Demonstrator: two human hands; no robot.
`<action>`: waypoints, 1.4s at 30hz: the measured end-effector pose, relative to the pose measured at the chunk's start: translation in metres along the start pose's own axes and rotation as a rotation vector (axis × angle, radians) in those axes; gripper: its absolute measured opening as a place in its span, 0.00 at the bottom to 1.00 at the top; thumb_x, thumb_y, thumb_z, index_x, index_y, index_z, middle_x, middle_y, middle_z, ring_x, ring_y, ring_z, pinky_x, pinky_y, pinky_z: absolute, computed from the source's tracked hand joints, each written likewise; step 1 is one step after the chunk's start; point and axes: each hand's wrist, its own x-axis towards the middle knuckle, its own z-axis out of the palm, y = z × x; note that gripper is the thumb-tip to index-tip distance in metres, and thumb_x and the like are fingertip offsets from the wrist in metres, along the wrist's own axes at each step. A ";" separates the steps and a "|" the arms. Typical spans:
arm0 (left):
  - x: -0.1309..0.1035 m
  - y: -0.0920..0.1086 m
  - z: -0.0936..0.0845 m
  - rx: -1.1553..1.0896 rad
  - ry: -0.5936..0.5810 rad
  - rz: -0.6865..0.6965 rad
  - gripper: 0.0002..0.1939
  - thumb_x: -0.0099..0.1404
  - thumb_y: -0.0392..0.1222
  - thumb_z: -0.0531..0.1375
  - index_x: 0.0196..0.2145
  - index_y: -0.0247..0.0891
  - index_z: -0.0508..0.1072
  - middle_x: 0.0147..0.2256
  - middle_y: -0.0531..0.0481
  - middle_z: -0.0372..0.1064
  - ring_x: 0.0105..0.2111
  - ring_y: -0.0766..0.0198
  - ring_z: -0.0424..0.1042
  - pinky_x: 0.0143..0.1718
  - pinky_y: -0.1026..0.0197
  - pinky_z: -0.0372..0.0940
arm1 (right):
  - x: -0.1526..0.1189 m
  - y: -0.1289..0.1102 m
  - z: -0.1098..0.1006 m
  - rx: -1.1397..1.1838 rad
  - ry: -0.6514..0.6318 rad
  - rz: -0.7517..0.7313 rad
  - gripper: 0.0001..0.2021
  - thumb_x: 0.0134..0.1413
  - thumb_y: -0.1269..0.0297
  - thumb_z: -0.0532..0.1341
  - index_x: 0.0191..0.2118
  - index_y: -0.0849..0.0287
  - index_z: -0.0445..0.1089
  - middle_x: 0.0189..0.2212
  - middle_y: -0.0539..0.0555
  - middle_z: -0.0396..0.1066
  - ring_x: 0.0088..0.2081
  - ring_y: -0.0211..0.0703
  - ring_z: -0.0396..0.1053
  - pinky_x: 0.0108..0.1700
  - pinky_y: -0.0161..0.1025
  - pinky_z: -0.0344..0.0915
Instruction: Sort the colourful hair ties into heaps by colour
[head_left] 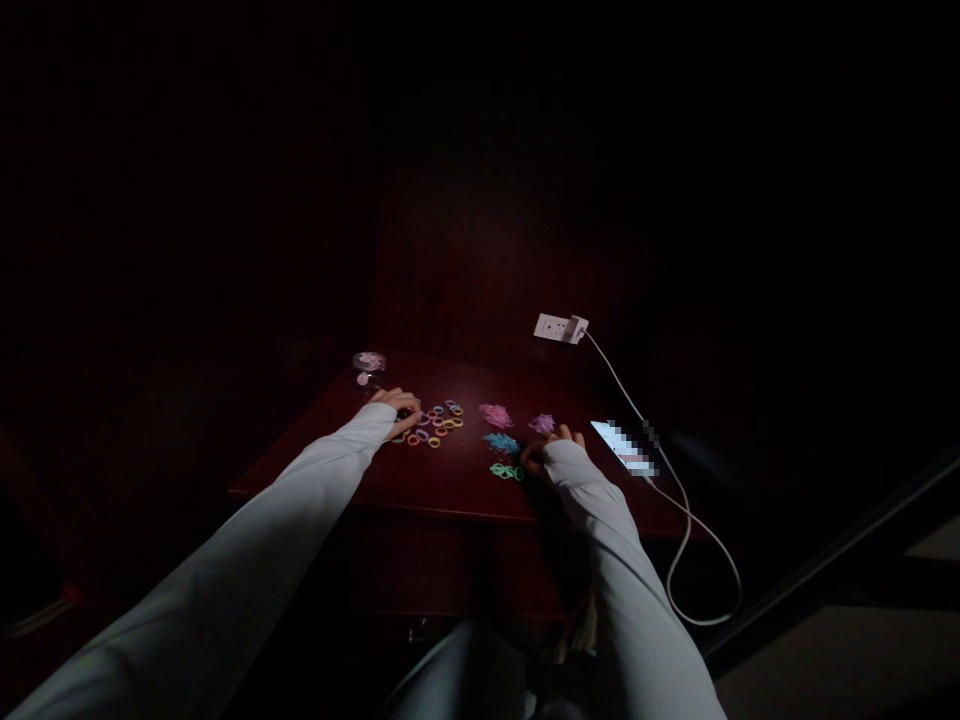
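Note:
My left hand [400, 408] is at the left of a loose spread of mixed-colour small hair ties [439, 428], its fingers bent and closed over the nearest ones. Whatever lies between those fingertips is hidden. To the right, my right hand [556, 446] is low over the table with thumb and index finger drawn together; shadow hides what they hold, if anything. Beside it are sorted piles: pink hair ties [495, 415], purple hair ties [541, 424], blue hair ties [501, 443] and a few green hair ties [504, 470].
A clear round container [369, 366] with pale pink pieces stands at the back left of the dark red table [442, 492]. At right lies a lit phone [621, 446]; its white cable [684, 500] runs to a charger [577, 329] in the wall socket [551, 327].

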 end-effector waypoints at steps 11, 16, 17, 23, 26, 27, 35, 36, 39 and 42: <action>0.002 0.001 -0.014 0.155 0.211 -0.293 0.11 0.68 0.45 0.56 0.30 0.42 0.74 0.40 0.50 0.77 0.44 0.55 0.71 0.47 0.54 0.57 | -0.002 -0.024 -0.021 -0.006 0.168 -0.071 0.14 0.63 0.58 0.55 0.44 0.52 0.78 0.47 0.59 0.75 0.55 0.55 0.61 0.55 0.49 0.52; -0.005 0.002 -0.021 0.211 0.245 -0.356 0.08 0.67 0.43 0.56 0.33 0.43 0.74 0.43 0.49 0.76 0.50 0.53 0.69 0.45 0.54 0.58 | 0.006 -0.078 -0.015 0.092 0.310 -0.093 0.13 0.64 0.59 0.55 0.46 0.51 0.77 0.50 0.56 0.75 0.53 0.54 0.62 0.53 0.47 0.51; -0.007 0.001 -0.021 0.222 0.234 -0.360 0.07 0.66 0.43 0.57 0.33 0.43 0.74 0.44 0.49 0.76 0.51 0.53 0.68 0.45 0.54 0.58 | 0.007 -0.089 -0.009 0.110 0.323 -0.116 0.13 0.65 0.59 0.55 0.46 0.51 0.76 0.51 0.56 0.74 0.54 0.54 0.62 0.53 0.47 0.51; -0.015 -0.006 -0.018 0.240 0.105 -0.348 0.04 0.64 0.44 0.61 0.34 0.44 0.76 0.45 0.50 0.76 0.55 0.50 0.64 0.47 0.53 0.57 | 0.017 -0.135 0.030 0.119 0.325 -0.202 0.14 0.64 0.61 0.55 0.48 0.55 0.75 0.52 0.58 0.74 0.53 0.53 0.62 0.53 0.47 0.51; -0.016 -0.006 -0.015 0.264 0.103 -0.325 0.06 0.64 0.45 0.61 0.33 0.44 0.76 0.44 0.48 0.76 0.56 0.48 0.63 0.47 0.52 0.57 | 0.021 -0.141 0.038 0.125 0.326 -0.193 0.13 0.64 0.61 0.55 0.48 0.55 0.74 0.51 0.57 0.74 0.52 0.52 0.61 0.53 0.47 0.51; -0.017 -0.006 -0.013 0.268 0.101 -0.319 0.06 0.64 0.45 0.61 0.32 0.43 0.76 0.43 0.48 0.76 0.56 0.47 0.63 0.46 0.52 0.57 | 0.022 -0.141 0.039 0.131 0.325 -0.175 0.13 0.64 0.61 0.55 0.48 0.55 0.74 0.51 0.57 0.74 0.52 0.52 0.61 0.53 0.47 0.51; -0.018 -0.015 -0.004 0.219 0.088 -0.249 0.07 0.60 0.45 0.63 0.27 0.41 0.73 0.41 0.48 0.75 0.43 0.52 0.67 0.44 0.52 0.57 | 0.021 -0.141 0.038 0.177 0.295 -0.131 0.13 0.63 0.62 0.55 0.47 0.54 0.74 0.51 0.57 0.74 0.52 0.53 0.61 0.54 0.48 0.50; -0.017 -0.016 -0.003 0.210 0.091 -0.243 0.08 0.60 0.45 0.63 0.27 0.41 0.73 0.41 0.48 0.75 0.43 0.52 0.66 0.44 0.53 0.57 | 0.021 -0.141 0.038 0.180 0.294 -0.133 0.13 0.63 0.62 0.55 0.47 0.54 0.74 0.51 0.56 0.74 0.52 0.53 0.61 0.54 0.48 0.50; -0.016 -0.020 -0.002 0.184 0.079 -0.250 0.08 0.61 0.46 0.63 0.27 0.41 0.73 0.41 0.49 0.76 0.43 0.53 0.66 0.43 0.53 0.57 | 0.021 -0.142 0.038 0.189 0.289 -0.139 0.13 0.63 0.62 0.55 0.48 0.54 0.74 0.51 0.57 0.74 0.52 0.52 0.60 0.54 0.48 0.50; -0.014 -0.020 -0.003 0.154 0.094 -0.272 0.09 0.63 0.46 0.62 0.28 0.41 0.73 0.42 0.49 0.76 0.44 0.53 0.65 0.43 0.53 0.56 | 0.021 -0.142 0.037 0.199 0.278 -0.137 0.13 0.63 0.61 0.55 0.48 0.54 0.75 0.50 0.56 0.74 0.52 0.52 0.60 0.54 0.47 0.50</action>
